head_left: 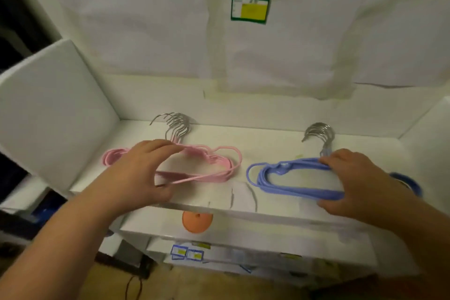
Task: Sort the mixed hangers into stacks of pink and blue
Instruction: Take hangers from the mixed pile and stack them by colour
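A stack of several pink hangers (pixel 219 165) lies on the left half of the white table (pixel 267 143), its metal hooks pointing to the back. My left hand (pixel 138 173) spans the stack's middle, fingers on the top bar and thumb at the bottom bar. On the right half lies a stack of several blue hangers (pixel 275 178), hooks also to the back. My right hand (pixel 358 182) grips that stack at its right side, fingers over the top bar, thumb under the lower one, and hides the right end.
White foam walls stand at the left (pixel 48 109), at the back and at the right. A green and yellow label (pixel 250 8) is stuck on the back sheet. Under the table's front edge sit an orange round thing (pixel 196 223) and white boxes with labels (pixel 187 253).
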